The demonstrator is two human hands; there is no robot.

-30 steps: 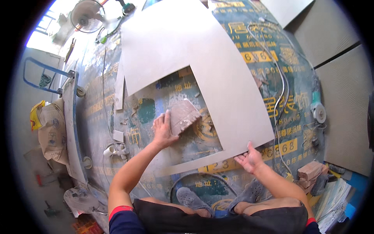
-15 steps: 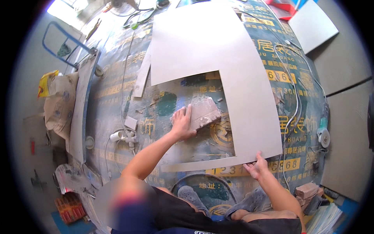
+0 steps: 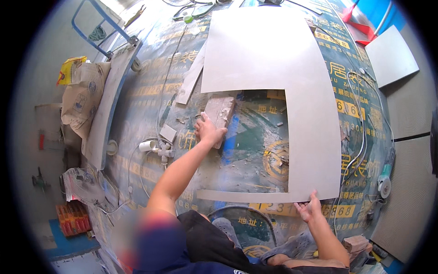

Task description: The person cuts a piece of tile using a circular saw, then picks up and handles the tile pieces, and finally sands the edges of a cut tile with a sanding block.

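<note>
A large pale tile (image 3: 255,50) with a rectangular cut-out lies in front of me, a narrow strip running along its near side. My left hand (image 3: 211,130) grips a dusty reddish brick (image 3: 221,111) at the left part of the cut-out. The brick's far end is close to the tile's inner edge; whether they touch I cannot tell. My right hand (image 3: 310,209) holds the tile's near right corner, thumb at the edge, with some fingers hidden beneath it.
A thin tile strip (image 3: 190,81) and white pipe fittings (image 3: 157,148) lie to the left, near a blue-framed trolley (image 3: 107,109). At the right are cables (image 3: 360,137), an angle grinder (image 3: 384,182) and bricks (image 3: 356,244). Debris dots the printed floor sheet (image 3: 255,137).
My left hand has shifted the brick leftward across the cut-out and turned it so that it points away from me. My right hand stays at the tile's corner. The view has shifted slightly.
</note>
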